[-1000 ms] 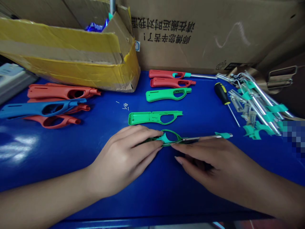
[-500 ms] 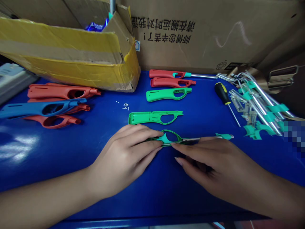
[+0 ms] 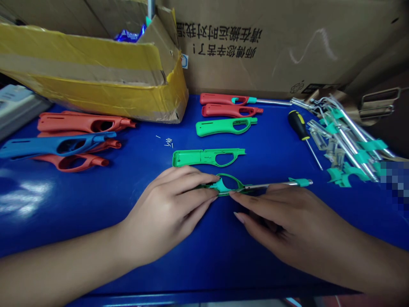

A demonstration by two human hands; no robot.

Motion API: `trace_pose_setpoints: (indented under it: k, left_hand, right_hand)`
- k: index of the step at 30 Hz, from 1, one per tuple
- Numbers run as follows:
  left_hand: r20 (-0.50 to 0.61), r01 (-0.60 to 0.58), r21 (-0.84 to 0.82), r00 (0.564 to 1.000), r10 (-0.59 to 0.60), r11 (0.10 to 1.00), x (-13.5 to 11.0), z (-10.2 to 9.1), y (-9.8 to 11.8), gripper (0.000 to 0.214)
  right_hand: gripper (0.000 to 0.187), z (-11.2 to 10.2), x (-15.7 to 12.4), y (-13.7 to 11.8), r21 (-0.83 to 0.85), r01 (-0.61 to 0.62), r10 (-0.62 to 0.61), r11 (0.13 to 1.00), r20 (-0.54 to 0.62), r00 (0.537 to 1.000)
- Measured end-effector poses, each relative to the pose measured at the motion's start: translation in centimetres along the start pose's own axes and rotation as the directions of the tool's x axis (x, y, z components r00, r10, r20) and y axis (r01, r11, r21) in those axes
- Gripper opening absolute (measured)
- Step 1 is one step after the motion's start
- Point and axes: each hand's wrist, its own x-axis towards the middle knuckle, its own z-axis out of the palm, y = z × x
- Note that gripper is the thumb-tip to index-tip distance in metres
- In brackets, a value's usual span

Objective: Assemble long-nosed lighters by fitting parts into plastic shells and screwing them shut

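My left hand (image 3: 172, 209) is closed on the near green lighter casing half (image 3: 226, 175), its fingers covering the handle end. A teal trigger (image 3: 220, 185) sits in that half beside my fingertips. My right hand (image 3: 281, 217) touches the casing's lower edge with its index fingertip, while the thumb stands apart below; its other fingers are mostly hidden. From the casing's front a metal tube (image 3: 268, 185) runs right behind my right hand, with a teal piece (image 3: 298, 182) near its end. Just beyond lies another green casing half (image 3: 191, 158), inner side up.
Small screws (image 3: 168, 141) lie beyond the casings. Red casings (image 3: 76, 122) and a blue casing (image 3: 57, 145) are piled left, near a taped cardboard box (image 3: 111, 96). A screwdriver (image 3: 298, 125) and several metal tubes (image 3: 354, 136) lie right. A green casing (image 3: 223, 126) lies farther back.
Almost nothing differs. The tube's far end with the teal piece has shifted very slightly; both hands keep their places on the casing.
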Motion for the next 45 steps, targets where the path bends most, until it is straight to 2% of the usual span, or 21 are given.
trace_pose_setpoints:
  k: [12, 25, 37, 45]
  left_hand:
    - [-0.013, -0.068, 0.049, 0.998, 0.069, 0.996, -0.62, -0.02, -0.28, 0.017]
    - [0.038, -0.084, 0.086, 0.996, 0.081, 0.993, -0.38, -0.11, -0.19, 0.017]
    - [0.001, -0.112, 0.062, 0.994, 0.112, 0.992, -0.55, -0.28, -0.24, 0.016]
    - [0.021, -0.084, 0.081, 0.996, 0.083, 0.993, -0.59, -0.34, -0.13, 0.017]
  right_hand:
    - [0.023, -0.01, 0.15, 0.13, 0.029, -0.004, 0.004, 1.000, 0.001, 1.000]
    - [0.026, -0.09, -0.10, -0.10, 0.007, 0.012, -0.012, 1.000, 0.001, 1.000]
    - [0.025, 0.06, 0.08, 0.05, 0.018, 0.002, -0.002, 1.000, 0.022, 1.000]
    - [0.023, -0.19, -0.09, -0.16, 0.011, 0.010, -0.010, 1.000, -0.007, 1.000]
